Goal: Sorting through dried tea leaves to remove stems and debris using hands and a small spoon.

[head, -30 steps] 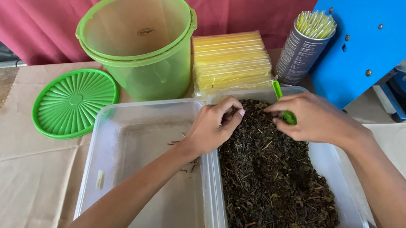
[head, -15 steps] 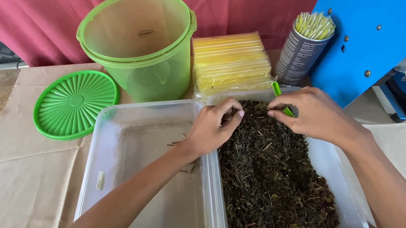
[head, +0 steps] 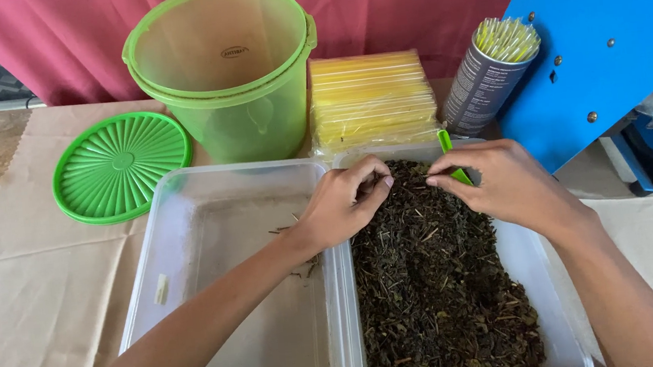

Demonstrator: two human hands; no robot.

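Dried dark leaves fill the right-hand clear plastic tub, which stands on the table touching a second clear tub on its left. That left tub holds only a few stray stems and a small pale scrap. The left hand reaches across the shared rims, its fingers curled together and pinching at the leaves near the far end of the pile. The right hand rests over the same far end, fingers closed around a small bright green tool whose tip sticks up past the knuckles.

Tan paper or cloth covers the table, with a mottled brown surface showing at the far left. Behind the tubs stand a translucent green bucket, its ribbed green lid lying flat beside it, a stack of yellow packets in clear wrap, and a grey can of pale straws. A dark red curtain hangs along the back, and a blue metal panel with bolts leans in at the right.
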